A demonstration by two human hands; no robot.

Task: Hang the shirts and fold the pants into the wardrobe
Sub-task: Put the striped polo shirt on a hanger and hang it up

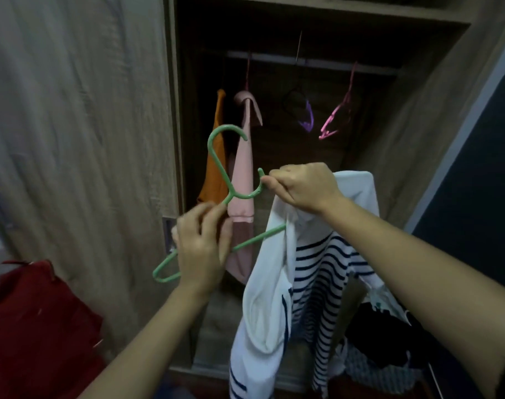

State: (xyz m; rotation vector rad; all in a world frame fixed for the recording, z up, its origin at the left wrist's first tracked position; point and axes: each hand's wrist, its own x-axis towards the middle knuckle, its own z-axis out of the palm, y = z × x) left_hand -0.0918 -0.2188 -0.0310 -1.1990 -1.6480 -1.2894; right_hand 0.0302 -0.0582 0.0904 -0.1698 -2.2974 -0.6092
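Both forearms bare; L grip [201,246] & R grip [303,187] ungloved, no rings.

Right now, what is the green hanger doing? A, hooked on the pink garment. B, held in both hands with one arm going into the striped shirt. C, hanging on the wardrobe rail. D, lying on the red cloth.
B: the left hand grips the green hanger at its neck, the right hand pinches its small side hook and the striped shirt, and one hanger arm runs into the shirt.
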